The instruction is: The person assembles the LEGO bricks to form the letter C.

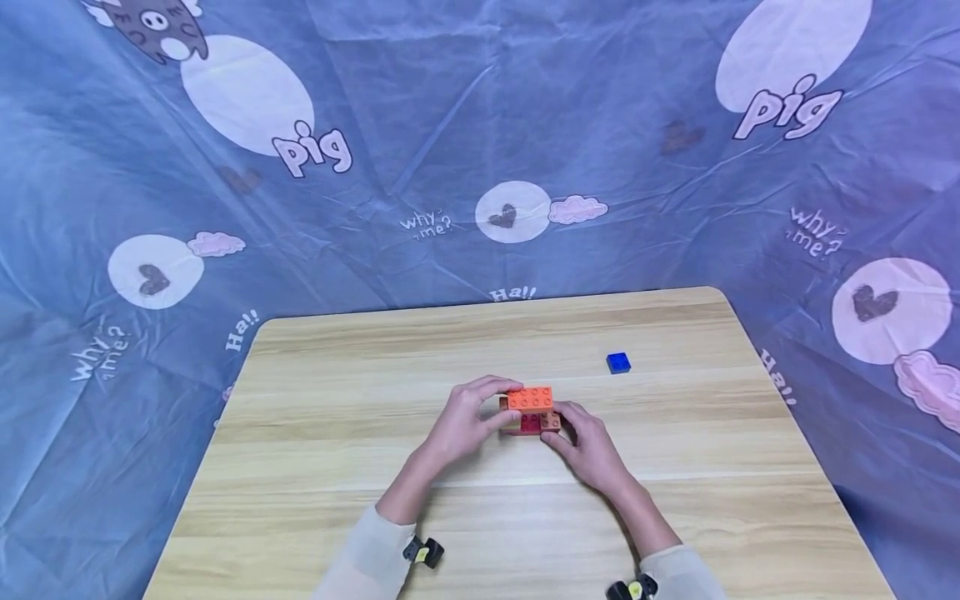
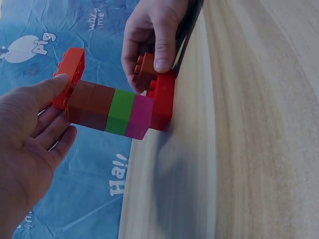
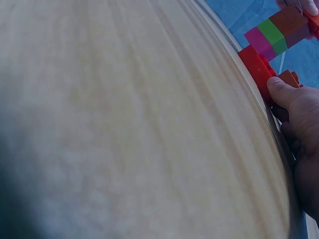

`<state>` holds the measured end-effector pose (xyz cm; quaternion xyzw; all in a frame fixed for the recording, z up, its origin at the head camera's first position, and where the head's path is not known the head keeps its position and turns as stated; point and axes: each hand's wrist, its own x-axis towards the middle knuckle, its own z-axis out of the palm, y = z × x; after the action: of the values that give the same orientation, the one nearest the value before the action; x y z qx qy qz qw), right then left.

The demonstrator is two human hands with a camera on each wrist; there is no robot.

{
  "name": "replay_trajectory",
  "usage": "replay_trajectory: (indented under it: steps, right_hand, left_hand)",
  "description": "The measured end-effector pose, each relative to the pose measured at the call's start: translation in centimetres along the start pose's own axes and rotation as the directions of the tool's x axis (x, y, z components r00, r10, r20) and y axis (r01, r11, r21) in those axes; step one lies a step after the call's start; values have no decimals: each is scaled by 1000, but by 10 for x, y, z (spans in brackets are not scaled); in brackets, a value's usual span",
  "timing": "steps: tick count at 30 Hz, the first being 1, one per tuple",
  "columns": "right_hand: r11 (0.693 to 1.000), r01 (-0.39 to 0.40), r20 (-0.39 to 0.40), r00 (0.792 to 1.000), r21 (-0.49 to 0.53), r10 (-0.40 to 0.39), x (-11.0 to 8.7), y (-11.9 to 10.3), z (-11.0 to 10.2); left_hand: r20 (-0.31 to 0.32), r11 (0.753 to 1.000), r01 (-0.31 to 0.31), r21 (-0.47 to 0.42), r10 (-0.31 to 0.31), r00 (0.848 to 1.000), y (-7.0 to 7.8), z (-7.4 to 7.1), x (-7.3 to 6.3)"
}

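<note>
Between thumb and fingers, my left hand (image 1: 465, 423) pinches an orange toy brick (image 1: 531, 399) at the top of a small tower. In the left wrist view the tower runs down from brown bricks (image 2: 91, 104) through a green brick (image 2: 119, 112) to a pink brick (image 2: 140, 117). A long red brick (image 2: 163, 102) forms the base, low on the table. My right hand (image 1: 592, 450) grips the base's right end, where a smaller orange-brown brick (image 2: 145, 72) sits on the red one. The orange brick juts out over the base toward the right hand.
A blue brick (image 1: 618, 362) lies apart on the wooden table (image 1: 360, 375), behind and to the right of the tower. A blue printed cloth (image 1: 420, 125) hangs around the table's back and sides. Each wrist carries a small black camera.
</note>
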<state>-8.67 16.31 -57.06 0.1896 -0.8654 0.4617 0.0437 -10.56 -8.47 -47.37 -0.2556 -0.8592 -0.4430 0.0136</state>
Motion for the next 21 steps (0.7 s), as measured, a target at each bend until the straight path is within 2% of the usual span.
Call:
replay_trajectory:
  steps: [21]
  right_hand:
    - [1000, -18, 22, 1000, 11, 18, 1, -1, -1]
  left_hand:
    - [-37, 999, -43, -12, 43, 998, -6, 8, -6]
